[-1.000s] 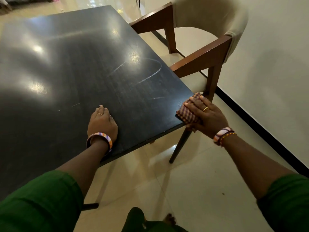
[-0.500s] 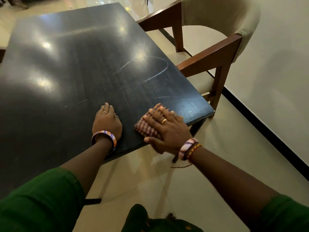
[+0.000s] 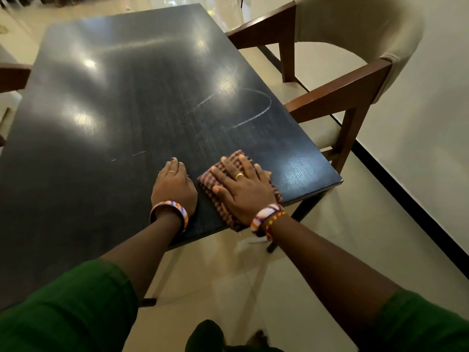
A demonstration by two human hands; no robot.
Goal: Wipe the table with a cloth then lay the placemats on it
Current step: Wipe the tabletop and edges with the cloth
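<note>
A dark, glossy rectangular table (image 3: 127, 123) fills the upper left of the head view. Near its front edge lies a folded brown checked cloth (image 3: 218, 196). My right hand (image 3: 241, 191) presses flat on the cloth with straight, spread fingers. Just to the left of it, my left hand (image 3: 173, 189) rests palm down on the bare tabletop, close to the cloth. A pale curved smear (image 3: 253, 107) shows on the table beyond the cloth. No placemats are in view.
A cream upholstered armchair with a brown wooden frame (image 3: 355, 80) stands tight against the table's right side. Another chair's arm (image 3: 12, 74) shows at the far left. Beige tiled floor lies below, and a wall with a black skirting (image 3: 406, 199) runs along the right.
My right hand slid the cloth leftward from the table's right front corner along the front edge to beside my left hand. The left hand stayed in place.
</note>
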